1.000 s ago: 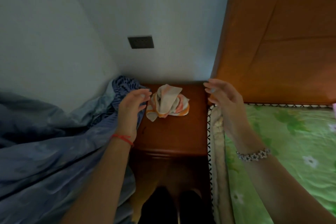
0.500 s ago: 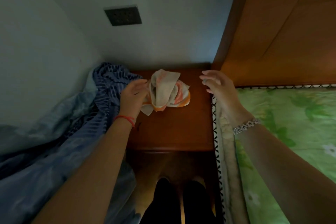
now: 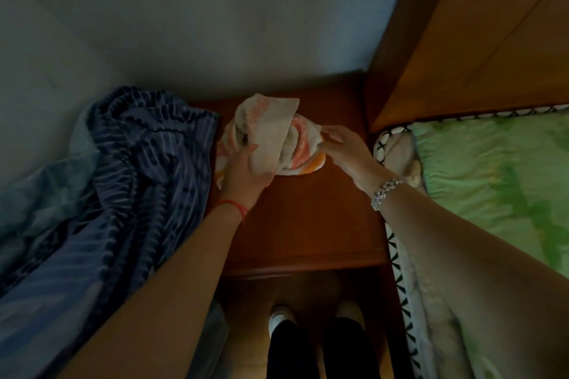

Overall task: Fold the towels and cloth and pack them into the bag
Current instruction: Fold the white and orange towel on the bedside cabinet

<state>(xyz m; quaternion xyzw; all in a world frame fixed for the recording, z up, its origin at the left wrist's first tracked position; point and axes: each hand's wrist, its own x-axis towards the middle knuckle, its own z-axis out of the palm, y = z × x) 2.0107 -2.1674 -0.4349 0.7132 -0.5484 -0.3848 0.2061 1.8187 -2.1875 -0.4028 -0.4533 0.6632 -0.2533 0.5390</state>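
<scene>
Left hand [image 3: 246, 175] grips the near left side of the crumpled beige towel with pink and orange patches [image 3: 271, 129]: its thumb lies over the pale band across the top, and its fingers are curled into the folds behind it. Right hand [image 3: 345, 151] reaches in from the other side, its fingertips [image 3: 331, 134] touching the towel's orange right edge; the fingers look fairly straight, and I cannot tell whether they pinch the cloth or only rest against it.

The towel sits bunched, not folded, at the back of the dark reddish wooden bedside cabinet [image 3: 308, 224], close to the pale wall. A thin red string [image 3: 234, 204] circles the left wrist, and a silver chain bracelet [image 3: 385, 191] circles the right.

Just left of the cabinet, a rumpled blue quilt with pale stripes [image 3: 147, 169] is heaped, its edge spilling onto the cabinet top beside the towel. To the right lies a bed with a green flowered sheet [image 3: 492, 169], with an orange-brown wooden headboard [image 3: 477, 40] standing behind it.
</scene>
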